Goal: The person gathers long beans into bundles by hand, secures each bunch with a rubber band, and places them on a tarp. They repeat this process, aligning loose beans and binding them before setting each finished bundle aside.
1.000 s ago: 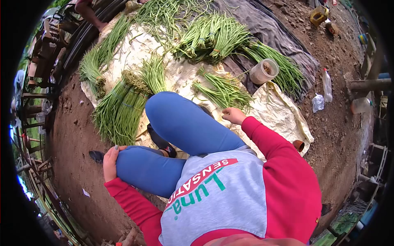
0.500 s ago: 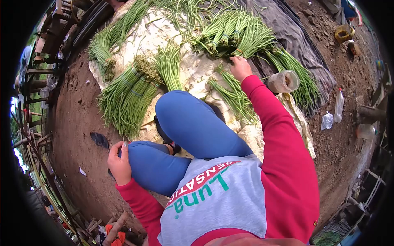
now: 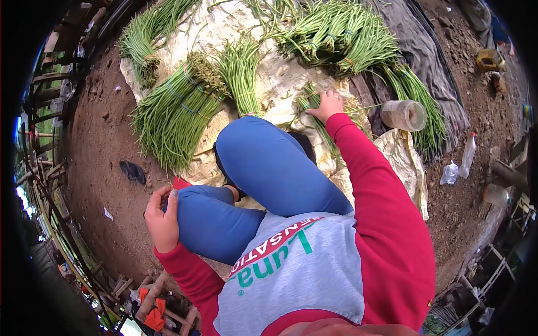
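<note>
My right hand (image 3: 328, 106) reaches over a small loose bunch of long green beans (image 3: 321, 130) on the pale sheet, thumb and fingers round it. The palm hides where it grips. By my left knee, my left hand (image 3: 161, 215) is curled, its thumb close to the bent fingers; whatever they pinch, if anything, is too small to make out. Just past those fingers shows a red patch (image 3: 181, 182). Tied bundles of long beans (image 3: 178, 120) lie ahead on the left, with one narrower bundle (image 3: 240, 75) beside them.
A large pile of tied beans (image 3: 342, 36) lies on the far right of the sheet (image 3: 400, 162), and further beans (image 3: 143, 42) at far left. Right of my hand, a clear plastic tub (image 3: 403, 115) lies tilted. Plastic bottles (image 3: 468, 155) and a dark scrap (image 3: 133, 172) are on the soil.
My right hand has come down from the edge of the large pile onto the small loose bunch, which looks narrower. The red patch now shows beside my left hand. The view has shifted slightly.
</note>
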Demonstrator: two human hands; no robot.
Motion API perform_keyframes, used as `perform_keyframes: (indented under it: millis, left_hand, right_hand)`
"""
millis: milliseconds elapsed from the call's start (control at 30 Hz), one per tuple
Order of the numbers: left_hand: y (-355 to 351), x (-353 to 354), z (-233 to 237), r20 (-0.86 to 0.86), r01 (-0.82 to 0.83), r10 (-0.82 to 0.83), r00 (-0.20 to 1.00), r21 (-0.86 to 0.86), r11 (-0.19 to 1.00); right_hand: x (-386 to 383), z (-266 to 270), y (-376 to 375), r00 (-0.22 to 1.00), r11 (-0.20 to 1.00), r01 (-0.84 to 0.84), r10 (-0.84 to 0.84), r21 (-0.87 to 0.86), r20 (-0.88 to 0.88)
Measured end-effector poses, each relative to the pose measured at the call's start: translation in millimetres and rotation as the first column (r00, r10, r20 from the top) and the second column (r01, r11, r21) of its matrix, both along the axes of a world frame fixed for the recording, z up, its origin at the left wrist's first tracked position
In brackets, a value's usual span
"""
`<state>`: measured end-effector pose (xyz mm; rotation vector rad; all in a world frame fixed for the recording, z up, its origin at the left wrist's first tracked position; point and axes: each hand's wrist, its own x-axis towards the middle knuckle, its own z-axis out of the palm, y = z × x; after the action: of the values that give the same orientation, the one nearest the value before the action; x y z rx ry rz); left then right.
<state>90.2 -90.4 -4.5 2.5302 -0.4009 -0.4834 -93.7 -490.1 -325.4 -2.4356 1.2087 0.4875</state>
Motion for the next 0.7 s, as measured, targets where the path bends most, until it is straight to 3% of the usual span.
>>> perform_keyframes:
  millis: [167, 233, 267, 367, 433, 500, 533, 567, 633, 700]
  left_hand:
    - [-7.7, -0.9, -1.9, 0.02, 0.014, -0.014, 1.0, -0.012, 1.0]
    - [-11.2, -2.7, -2.8, 0.032, 0.007, -0.007, 0.999, -0.021, 1.0]
    - [-11.4, -3.4, -4.4, 0.088, 0.032, -0.031, 0.996, -0.01, 0.999]
    - [-12.1, -12.3, -5.3, 0.254, 0.071, -0.079, 0.964, 0.04, 0.997]
    - [-18.0, -23.2, -4.7, 0.357, 0.091, -0.109, 0.928, 0.067, 0.994]
    - [-29.0, -39.1, -5.3, 0.572, 0.315, -0.328, 0.752, 0.125, 0.941]
    - [-39.0, -50.6, -6.4, 0.559, 0.386, -0.321, 0.765, 0.001, 0.922]
    - [-50.1, -61.6, -11.5, 0.545, 0.466, -0.324, 0.773, -0.142, 0.873]
    - [-74.5, -91.2, -18.4, 0.381, 0.486, -0.343, 0.858, -0.389, 0.783]
    - [-94.7, -117.1, -28.8, 0.207, 0.509, -0.481, 0.852, -0.542, 0.669]
  right_hand:
    - [4.2, -32.1, 34.0, 0.991, 0.977, -0.091, 0.108, -0.192, 0.081]
    - [10.0, -39.3, 37.1, 0.993, 0.99, -0.05, 0.064, -0.135, 0.103]
    - [11.3, -41.3, 32.8, 0.995, 0.999, 0.038, -0.038, -0.004, 0.095]
    - [-2.5, -18.2, 24.6, 0.979, 0.987, 0.107, -0.125, 0.116, 0.162]
    - [-22.7, -7.3, 18.9, 0.916, 0.982, 0.113, -0.161, 0.148, 0.368]
    - [-48.8, -1.9, 2.1, 0.854, 0.903, 0.096, -0.291, 0.419, 0.432]
    - [-55.4, 8.5, -0.3, 0.76, 0.823, 0.078, -0.414, 0.563, 0.5]
    - [-77.5, 25.0, -6.7, 0.791, 0.892, 0.075, -0.325, 0.445, 0.519]
    - [-97.4, 105.3, -13.6, 0.865, 0.789, 0.128, -0.385, 0.601, 0.322]
    - [-120.1, 160.3, -13.7, 0.786, 0.489, -0.057, -0.515, 0.87, 0.341]
